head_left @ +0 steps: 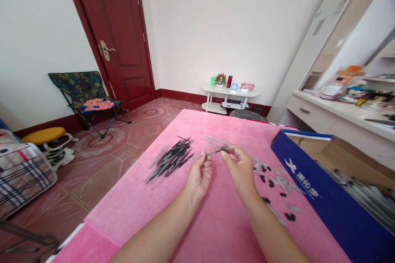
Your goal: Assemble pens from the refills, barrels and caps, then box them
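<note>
Thin grey-and-black rod (212,153) sits between both hands, just above the surface (216,222), which is covered in plush pink cloth. Left hand (200,174): grip closed to a thumb-and-finger pinch on the grey end, other fingers curled in. Right hand (242,168): grip also pinched, thumb and fingertips on the black end, back of hand partly up. Blur there, so can't tell whether it's one piece or two joined. Left of the left hand: loose pile of slim black and grey sticks (173,158), mostly lying the same diagonal way, a few red bits showing. Just beyond the hands: several pale translucent tubes (211,140), roughly side by side. Right of the right hand: scattered short black caps (272,183) mixed with pale translucent caps (282,181), some partly hidden by the forearm. At the right edge: open blue cardboard box (296,166) with white logo and lettering, holding many long grey pieces (354,185). Background: dark red panelled door (119,37), folding camouflage-pattern chair (80,90), low white side table (230,89) with small items on top.
</note>
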Demonstrator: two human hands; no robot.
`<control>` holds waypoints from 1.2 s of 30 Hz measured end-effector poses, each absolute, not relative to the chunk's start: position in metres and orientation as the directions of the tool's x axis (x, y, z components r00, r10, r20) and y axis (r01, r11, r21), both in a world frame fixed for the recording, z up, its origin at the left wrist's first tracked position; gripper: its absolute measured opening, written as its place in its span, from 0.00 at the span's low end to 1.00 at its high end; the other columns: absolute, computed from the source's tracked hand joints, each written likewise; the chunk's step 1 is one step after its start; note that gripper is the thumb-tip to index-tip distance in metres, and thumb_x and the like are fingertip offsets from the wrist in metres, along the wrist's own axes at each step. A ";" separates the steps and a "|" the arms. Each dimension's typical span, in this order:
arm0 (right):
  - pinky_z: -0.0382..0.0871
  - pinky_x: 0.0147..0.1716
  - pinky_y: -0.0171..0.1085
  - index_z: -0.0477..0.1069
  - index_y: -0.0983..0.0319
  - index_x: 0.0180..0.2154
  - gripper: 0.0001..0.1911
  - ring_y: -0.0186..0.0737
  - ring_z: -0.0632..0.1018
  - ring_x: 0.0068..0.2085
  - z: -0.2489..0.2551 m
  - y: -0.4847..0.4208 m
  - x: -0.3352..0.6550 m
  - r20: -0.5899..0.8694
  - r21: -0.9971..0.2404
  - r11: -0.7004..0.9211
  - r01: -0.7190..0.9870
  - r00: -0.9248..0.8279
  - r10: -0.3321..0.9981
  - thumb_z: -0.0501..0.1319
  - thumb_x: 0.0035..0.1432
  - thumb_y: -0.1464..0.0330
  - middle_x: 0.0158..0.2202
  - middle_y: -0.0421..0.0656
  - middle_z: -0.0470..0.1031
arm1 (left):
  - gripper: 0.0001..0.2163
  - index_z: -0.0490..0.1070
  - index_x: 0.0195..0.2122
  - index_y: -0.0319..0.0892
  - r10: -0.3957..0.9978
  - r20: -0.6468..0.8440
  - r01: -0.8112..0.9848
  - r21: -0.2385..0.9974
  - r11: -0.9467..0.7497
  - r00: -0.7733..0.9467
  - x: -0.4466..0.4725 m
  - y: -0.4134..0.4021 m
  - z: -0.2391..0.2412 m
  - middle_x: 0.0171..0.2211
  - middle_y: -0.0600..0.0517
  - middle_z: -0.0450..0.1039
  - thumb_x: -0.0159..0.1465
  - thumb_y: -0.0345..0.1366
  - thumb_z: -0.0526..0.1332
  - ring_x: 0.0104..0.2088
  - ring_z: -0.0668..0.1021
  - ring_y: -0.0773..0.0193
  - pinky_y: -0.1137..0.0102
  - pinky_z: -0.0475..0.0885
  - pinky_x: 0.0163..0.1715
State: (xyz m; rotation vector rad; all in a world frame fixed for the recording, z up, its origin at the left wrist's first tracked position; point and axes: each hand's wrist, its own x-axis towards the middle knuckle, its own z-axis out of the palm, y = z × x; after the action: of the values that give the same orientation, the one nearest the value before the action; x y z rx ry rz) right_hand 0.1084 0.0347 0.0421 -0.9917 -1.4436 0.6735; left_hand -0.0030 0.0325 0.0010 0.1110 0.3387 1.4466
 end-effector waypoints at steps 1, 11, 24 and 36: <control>0.68 0.35 0.36 0.68 0.64 0.34 0.09 0.37 0.73 0.37 0.045 0.037 0.112 0.473 -0.859 0.457 0.232 0.014 0.881 0.57 0.48 0.69 0.36 0.45 0.72 | 0.04 0.64 0.27 0.34 0.982 -0.165 -0.957 0.256 0.134 0.094 -0.004 0.033 0.000 0.23 0.52 0.65 0.60 0.27 0.54 0.17 0.65 0.80 0.86 0.63 0.15; 0.65 0.31 0.35 0.73 0.63 0.30 0.10 0.39 0.74 0.31 0.055 0.067 0.229 0.363 -0.670 0.180 0.720 0.106 0.926 0.57 0.46 0.65 0.30 0.44 0.76 | 0.07 0.63 0.27 0.34 0.965 -0.241 -0.966 0.204 0.158 0.107 -0.011 0.035 -0.001 0.23 0.53 0.64 0.62 0.28 0.51 0.16 0.65 0.81 0.86 0.61 0.13; 0.60 0.24 0.31 0.75 0.56 0.26 0.07 0.36 0.74 0.27 0.025 0.070 0.243 0.023 -0.367 -0.035 0.930 0.047 0.999 0.59 0.41 0.68 0.24 0.38 0.75 | 0.07 0.64 0.28 0.34 0.971 -0.202 -0.958 0.229 0.174 0.128 -0.010 0.036 -0.007 0.24 0.52 0.65 0.61 0.28 0.52 0.17 0.65 0.80 0.86 0.62 0.13; 0.59 0.25 0.30 0.76 0.56 0.28 0.08 0.36 0.74 0.30 0.016 0.069 0.233 0.047 -0.399 -0.012 0.917 0.034 0.998 0.62 0.40 0.69 0.27 0.40 0.76 | 0.07 0.64 0.28 0.34 0.967 -0.211 -0.955 0.228 0.189 0.141 -0.010 0.035 -0.006 0.23 0.52 0.64 0.62 0.28 0.51 0.16 0.64 0.80 0.86 0.61 0.12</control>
State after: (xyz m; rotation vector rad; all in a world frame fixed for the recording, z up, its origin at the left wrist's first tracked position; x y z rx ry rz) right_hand 0.2326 0.0689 0.0164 -1.9977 -1.9503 0.3569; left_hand -0.0097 0.0347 -0.0062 0.0422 0.3403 1.3886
